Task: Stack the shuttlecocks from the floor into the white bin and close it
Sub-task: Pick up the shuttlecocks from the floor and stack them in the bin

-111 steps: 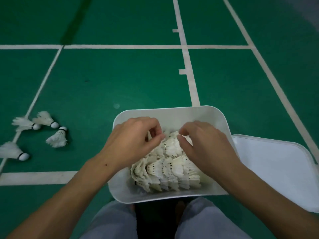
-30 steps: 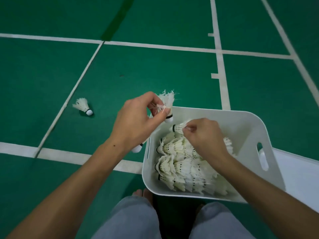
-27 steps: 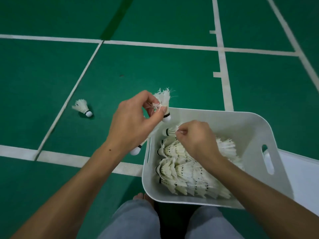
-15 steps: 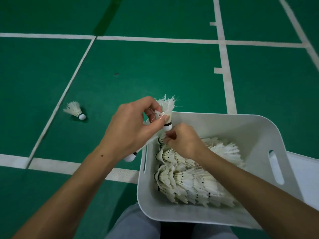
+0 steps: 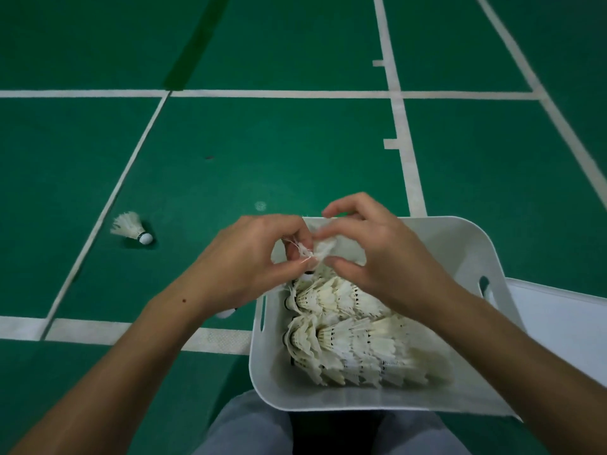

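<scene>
The white bin [image 5: 460,244] sits on the green floor in front of my knees, holding rows of stacked shuttlecocks [image 5: 348,343] lying on their sides. Over its far left corner, my left hand [image 5: 249,257] pinches a frayed shuttlecock [image 5: 320,251] by its feathers. My right hand [image 5: 374,254] curls round the same shuttlecock from the right. A white cork tip [image 5: 226,312] pokes out below my left hand. One loose shuttlecock [image 5: 129,226] lies on the floor to the left. The white lid [image 5: 565,323] lies flat at the right, beside the bin.
White court lines [image 5: 399,126] cross the green floor ahead and to the left. My grey trouser knees [image 5: 249,425] are at the bottom, just under the bin's near edge.
My right hand has lifted out of the stacked rows and closed round the shuttlecock that my left hand holds. The view has shifted slightly to the left.
</scene>
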Tool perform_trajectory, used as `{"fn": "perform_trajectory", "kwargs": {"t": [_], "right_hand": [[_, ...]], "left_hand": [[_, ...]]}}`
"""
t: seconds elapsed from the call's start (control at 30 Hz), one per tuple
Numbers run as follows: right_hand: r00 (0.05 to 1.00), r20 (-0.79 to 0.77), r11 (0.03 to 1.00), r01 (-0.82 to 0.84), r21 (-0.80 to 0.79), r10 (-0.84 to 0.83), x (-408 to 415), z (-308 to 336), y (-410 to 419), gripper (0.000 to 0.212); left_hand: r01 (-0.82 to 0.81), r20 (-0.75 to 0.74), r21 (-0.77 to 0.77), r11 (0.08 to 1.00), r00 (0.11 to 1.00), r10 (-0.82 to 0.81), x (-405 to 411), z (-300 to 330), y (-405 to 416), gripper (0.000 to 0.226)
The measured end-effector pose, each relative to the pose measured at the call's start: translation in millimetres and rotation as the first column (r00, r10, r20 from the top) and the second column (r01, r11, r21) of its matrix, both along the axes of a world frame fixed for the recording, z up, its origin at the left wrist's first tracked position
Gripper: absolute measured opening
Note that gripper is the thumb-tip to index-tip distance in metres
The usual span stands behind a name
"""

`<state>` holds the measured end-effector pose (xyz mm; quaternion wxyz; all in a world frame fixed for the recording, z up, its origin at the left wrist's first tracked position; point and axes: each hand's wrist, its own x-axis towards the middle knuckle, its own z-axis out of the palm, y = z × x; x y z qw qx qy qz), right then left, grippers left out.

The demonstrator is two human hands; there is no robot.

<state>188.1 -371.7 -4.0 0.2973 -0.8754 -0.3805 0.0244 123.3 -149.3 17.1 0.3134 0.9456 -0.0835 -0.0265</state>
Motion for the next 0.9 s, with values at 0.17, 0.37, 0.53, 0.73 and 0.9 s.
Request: {"fn": "perform_trajectory", "kwargs": {"t": [0.17, 0.37, 0.53, 0.73, 0.9], "right_hand": [[0.994, 0.107, 0.998, 0.027, -0.050, -0.022, -3, -13, -5, 0.028], [0.966, 0.045, 0.964, 0.256, -0.068, -0.253, -10, -29, -35, 0.026], [0.972, 0.049, 0.946, 0.236, -0.221, -0.231, -11, -40, -16, 0.022], [0.971, 0.174, 0.850, 0.229, -0.474, -0.165, -10, -53, 30, 0.023], [0.983, 0.125, 0.861, 0.179, -0.475, -0.135, -10, -69, 55, 0.007]], "left_hand": [[0.038, 0.008, -0.117, 0.992, 0.999, -0.037, 3, -2, -4, 0.014], [-0.149, 0.115, -0.328, 0.933, 0.974, 0.196, 11, -5, -3, 0.018], [-0.262, 0.168, -0.412, 0.873, 0.919, 0.356, 15, -12, -3, 0.032], [-0.302, 0.167, -0.426, 0.853, 0.900, 0.402, 12, -17, -3, 0.035], [-0.264, 0.171, -0.413, 0.871, 0.918, 0.359, 8, -20, -1, 0.029]]}}
